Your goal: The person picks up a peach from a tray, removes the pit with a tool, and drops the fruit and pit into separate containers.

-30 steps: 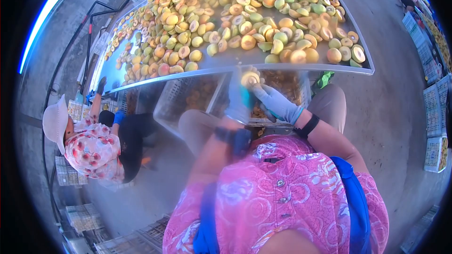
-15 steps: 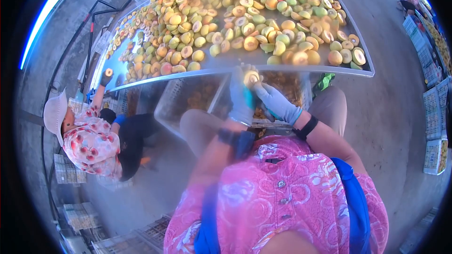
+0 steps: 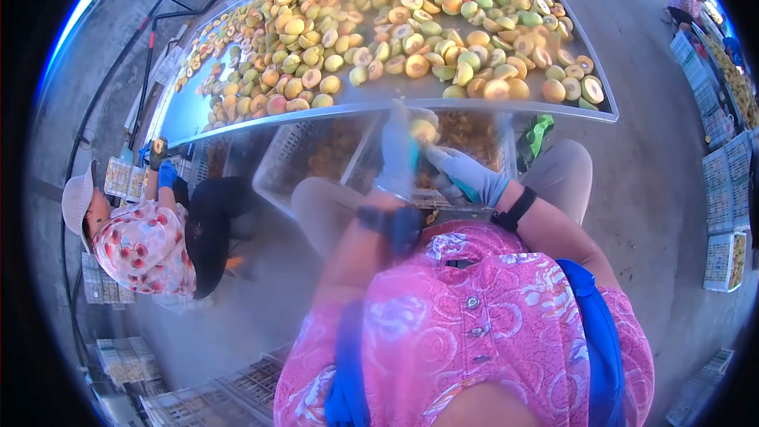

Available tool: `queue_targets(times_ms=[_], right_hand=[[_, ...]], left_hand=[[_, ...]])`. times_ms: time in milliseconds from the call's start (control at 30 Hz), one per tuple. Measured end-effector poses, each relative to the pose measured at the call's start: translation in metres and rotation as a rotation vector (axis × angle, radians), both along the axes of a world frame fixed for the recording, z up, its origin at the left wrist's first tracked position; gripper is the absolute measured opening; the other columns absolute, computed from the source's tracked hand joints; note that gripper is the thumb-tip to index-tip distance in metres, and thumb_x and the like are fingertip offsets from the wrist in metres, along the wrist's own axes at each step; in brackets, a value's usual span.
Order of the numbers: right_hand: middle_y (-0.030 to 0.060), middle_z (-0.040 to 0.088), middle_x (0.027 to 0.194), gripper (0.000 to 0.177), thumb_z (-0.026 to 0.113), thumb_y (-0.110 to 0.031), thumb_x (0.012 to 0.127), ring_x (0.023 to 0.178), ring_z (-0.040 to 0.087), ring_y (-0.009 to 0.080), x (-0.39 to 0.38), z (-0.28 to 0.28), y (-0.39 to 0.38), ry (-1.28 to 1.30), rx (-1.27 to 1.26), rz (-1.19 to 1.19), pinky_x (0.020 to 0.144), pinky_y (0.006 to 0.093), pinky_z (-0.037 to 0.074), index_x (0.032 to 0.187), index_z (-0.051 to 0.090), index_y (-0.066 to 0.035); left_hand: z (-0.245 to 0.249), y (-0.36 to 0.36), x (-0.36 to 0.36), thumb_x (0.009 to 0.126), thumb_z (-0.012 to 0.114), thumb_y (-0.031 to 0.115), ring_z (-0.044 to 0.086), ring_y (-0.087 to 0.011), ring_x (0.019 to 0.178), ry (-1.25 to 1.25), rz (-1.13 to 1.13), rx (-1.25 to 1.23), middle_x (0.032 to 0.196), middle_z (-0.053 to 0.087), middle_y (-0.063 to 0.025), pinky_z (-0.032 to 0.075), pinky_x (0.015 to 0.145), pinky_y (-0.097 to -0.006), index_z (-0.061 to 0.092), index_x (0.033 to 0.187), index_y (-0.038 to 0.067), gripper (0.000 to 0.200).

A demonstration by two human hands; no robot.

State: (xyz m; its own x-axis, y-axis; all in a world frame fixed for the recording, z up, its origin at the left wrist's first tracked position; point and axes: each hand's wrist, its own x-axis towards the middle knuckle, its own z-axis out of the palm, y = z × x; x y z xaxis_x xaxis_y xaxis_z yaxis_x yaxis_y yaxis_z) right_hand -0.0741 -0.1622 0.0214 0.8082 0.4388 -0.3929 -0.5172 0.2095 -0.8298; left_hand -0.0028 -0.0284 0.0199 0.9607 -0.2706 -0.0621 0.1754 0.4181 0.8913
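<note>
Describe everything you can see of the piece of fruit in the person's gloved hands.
The fruit is small, rounded and yellow-orange, like the cut fruit piled on the metal table above it. Blur hides whether it is whole or halved. The gloved left hand holds it up just under the table's near edge, over a plastic crate. The gloved right hand is close beside it; whether it touches cannot be told.

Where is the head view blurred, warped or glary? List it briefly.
Head view: fisheye lens bends the table edge into an arc, with black corners; motion blur smears the left hand around the fruit; the right hand is sharper; a bright streak glares upper left.
</note>
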Motion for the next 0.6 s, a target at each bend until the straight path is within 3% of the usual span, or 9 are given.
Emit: queue_targets(times_ms=[33,167,233,367,433,467,533,600], right_hand=[[-0.0059,0.044,0.063,0.05,0.045,-0.054,0.095,0.046,0.041,0.0057,-0.001,-0.003,-0.003,0.028,0.072,0.069,0.039,0.0212,0.031,0.116,0.053,-0.009],[-0.006,0.047,0.065,0.048,0.047,-0.053,0.095,0.046,0.043,0.0055,-0.004,-0.009,-0.008,0.017,0.132,0.14,0.038,0.0204,0.03,0.115,0.053,-0.01],[-0.0067,0.047,0.064,0.045,0.046,-0.052,0.096,0.043,0.041,0.0054,-0.015,0.01,-0.002,0.11,0.269,0.049,0.035,0.0196,0.029,0.111,0.054,-0.01],[-0.0083,0.041,0.059,0.042,0.045,-0.05,0.097,0.037,0.034,0.0049,0.0,-0.027,-0.014,0.309,0.292,0.146,0.031,0.0199,0.025,0.108,0.054,-0.01],[-0.0077,0.034,0.057,0.038,0.044,-0.047,0.098,0.036,0.03,0.0045,0.009,-0.043,-0.016,0.33,0.813,0.467,0.029,0.0208,0.022,0.105,0.053,-0.011],[-0.0077,0.034,0.057,0.038,0.044,-0.047,0.098,0.036,0.03,0.0045,0.01,-0.052,-0.017,0.337,0.822,0.472,0.029,0.0208,0.022,0.105,0.053,-0.011],[-0.008,0.029,0.056,0.037,0.041,-0.047,0.1,0.036,0.026,0.0035,0.014,-0.054,-0.016,0.412,1.049,0.535,0.029,0.0206,0.019,0.103,0.053,-0.012],[-0.008,0.029,0.055,0.037,0.039,-0.047,0.1,0.036,0.026,0.0034,0.013,-0.056,-0.016,0.448,1.107,0.524,0.029,0.0207,0.018,0.103,0.052,-0.012]], left_hand=[[0.005,0.003,-0.002,0.094,0.045,0.057,0.063,-0.0182,0.064,0.091,-0.077,-0.029,0.077,0.064,-0.0089,0.056,0.063,-0.03,0.062,0.088,0.003,0.057],[0.001,0.009,0.002,0.093,0.044,0.059,0.063,-0.0167,0.063,0.06,-0.213,0.036,0.076,0.065,-0.0093,0.053,0.058,-0.0269,0.064,0.084,0.001,0.062],[-0.007,0.01,0.002,0.092,0.045,0.061,0.063,-0.0154,0.065,-0.195,-0.23,0.407,0.076,0.066,-0.009,0.051,0.058,-0.0254,0.065,0.079,0.0,0.066],[-0.012,0.012,0.004,0.091,0.046,0.061,0.063,-0.0157,0.065,-0.194,-0.285,0.401,0.074,0.066,-0.009,0.051,0.06,-0.0263,0.067,0.074,0.0,0.066],[-0.007,0.011,0.001,0.095,0.037,0.058,0.062,-0.0214,0.062,0.073,-0.372,0.205,0.069,0.061,-0.01,0.054,0.063,-0.0351,0.062,0.079,0.002,0.064],[-0.015,0.01,0.002,0.095,0.037,0.058,0.062,-0.0214,0.062,0.081,-0.366,0.212,0.069,0.061,-0.01,0.054,0.063,-0.0351,0.062,0.079,0.002,0.064],[-0.028,0.001,0.004,0.094,0.038,0.061,0.063,-0.0221,0.069,0.32,-0.225,-0.227,0.077,0.062,-0.0099,0.055,0.067,-0.0366,0.061,0.086,0.002,0.064],[-0.027,-0.005,-0.004,0.093,0.04,0.061,0.063,-0.0227,0.073,0.304,-0.124,-0.214,0.082,0.062,-0.0095,0.056,0.068,-0.0368,0.06,0.09,0.003,0.062]])
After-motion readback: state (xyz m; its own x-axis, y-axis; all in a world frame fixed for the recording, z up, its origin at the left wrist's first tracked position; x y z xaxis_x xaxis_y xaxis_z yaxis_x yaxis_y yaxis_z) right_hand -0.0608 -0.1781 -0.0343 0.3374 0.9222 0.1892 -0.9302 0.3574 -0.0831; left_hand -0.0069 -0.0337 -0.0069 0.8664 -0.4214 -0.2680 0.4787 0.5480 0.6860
